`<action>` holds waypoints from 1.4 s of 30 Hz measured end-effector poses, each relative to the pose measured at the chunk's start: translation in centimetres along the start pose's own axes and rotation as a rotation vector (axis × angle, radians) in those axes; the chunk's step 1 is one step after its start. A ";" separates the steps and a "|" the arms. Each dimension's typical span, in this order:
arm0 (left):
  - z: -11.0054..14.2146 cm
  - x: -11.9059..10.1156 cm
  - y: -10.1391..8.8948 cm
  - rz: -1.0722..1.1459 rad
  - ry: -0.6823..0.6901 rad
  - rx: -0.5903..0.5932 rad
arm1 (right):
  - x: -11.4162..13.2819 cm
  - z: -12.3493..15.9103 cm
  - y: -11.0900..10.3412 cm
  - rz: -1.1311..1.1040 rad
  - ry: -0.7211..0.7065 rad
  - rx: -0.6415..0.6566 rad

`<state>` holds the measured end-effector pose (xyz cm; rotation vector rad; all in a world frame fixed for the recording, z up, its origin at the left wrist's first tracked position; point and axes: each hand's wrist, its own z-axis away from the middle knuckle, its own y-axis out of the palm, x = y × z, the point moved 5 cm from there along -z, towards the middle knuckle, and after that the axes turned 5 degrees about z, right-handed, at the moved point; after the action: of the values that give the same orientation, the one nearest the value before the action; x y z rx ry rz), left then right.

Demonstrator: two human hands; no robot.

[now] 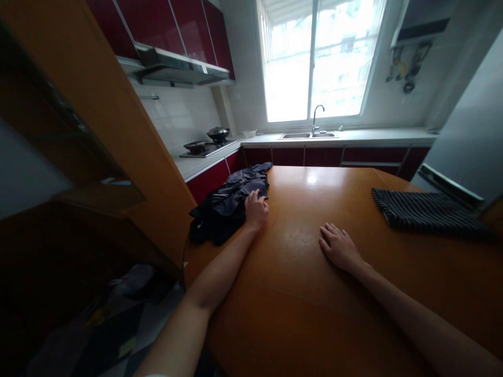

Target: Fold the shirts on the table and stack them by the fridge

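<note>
On the wooden table [298, 283], dark clothes [236, 191] are lying heaped at the left; the left hand [257, 210] is meeting their edge, whether gripping I cannot tell. The right hand [340, 247] is resting flat, fingers loosely extended.

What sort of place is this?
A kitchen, likely in a home: a sink with a tap under the window, a stove with pans, and a range hood above it.

Rumpled clothes [230, 201] (grey over black), on table [291, 283]
</note>
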<state>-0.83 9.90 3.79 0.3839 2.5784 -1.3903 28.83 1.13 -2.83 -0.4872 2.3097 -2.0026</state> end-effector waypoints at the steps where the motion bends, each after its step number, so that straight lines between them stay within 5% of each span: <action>1: -0.2 1.3 -0.3 -0.058 -0.067 -0.032 | 0.0 0.0 0.0 0.005 0.001 0.001; 9: -0.6 7.5 -1.8 -0.237 -0.354 -0.094 | 0.1 0.0 -0.1 0.004 0.000 0.000; 13: -0.2 7.9 -2.1 -0.229 -0.443 -0.092 | 0.0 0.0 -0.1 -0.004 0.001 -0.007; 18: -0.5 7.0 -2.2 -0.199 -0.396 -0.091 | 0.0 0.0 -0.1 -0.003 0.003 0.002; 30: -0.4 1.6 0.1 0.008 -0.007 0.106 | 0.2 0.0 -0.3 0.011 0.001 -0.006; 42: 4.0 -6.8 3.1 0.165 0.368 0.379 | 0.4 0.0 -0.5 0.020 0.005 0.002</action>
<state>6.76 7.21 1.12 0.9687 2.4555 -1.8952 28.55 0.92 -2.24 -0.4573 2.3059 -1.9986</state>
